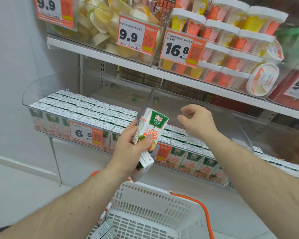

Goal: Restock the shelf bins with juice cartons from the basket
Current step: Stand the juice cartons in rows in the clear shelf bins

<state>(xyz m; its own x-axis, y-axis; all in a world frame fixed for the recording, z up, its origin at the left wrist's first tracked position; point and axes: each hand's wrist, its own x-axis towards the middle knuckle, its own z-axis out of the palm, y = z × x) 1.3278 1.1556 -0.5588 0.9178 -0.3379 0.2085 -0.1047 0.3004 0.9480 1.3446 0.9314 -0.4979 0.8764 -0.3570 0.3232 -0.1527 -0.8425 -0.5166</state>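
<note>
Left hand [129, 145] grips a juice carton [149, 133] around its lower half, thumb across the front face, fingers wrapped behind. The carton tilts with its top leaning to the right, held in front of the divider between two clear shelf bins. More cartons sit under the same hand, stacked below the first; how many, cannot tell.

Right hand [196, 122] hangs above the right bin [238, 121], fingers loosely curled, holding nothing and touching nothing.

Left bin [27, 95]: packed with rows of upright cartons [86, 109], white tops showing, filling the near part; the far part behind them shows bare. A price tag [85, 133] reading 6.5 hangs on its front wall.

Right bin: cartons [188, 159] stand along the near edge, green and orange fronts facing out; the space behind them is open. An orange tag [162, 153] on its front is partly hidden by the held carton.

White plastic basket [155, 209] with an orange handle [201, 209] sits low and near, under both forearms. A few cartons [104, 228] lie at its left side.

Upper shelf [110, 56]: a clear bin of yellow snack packs [100, 19] at left, tubs of white-lidded cups [231, 40] at right, price tags 9.9 [136, 36] and 16.8 [181, 48].
</note>
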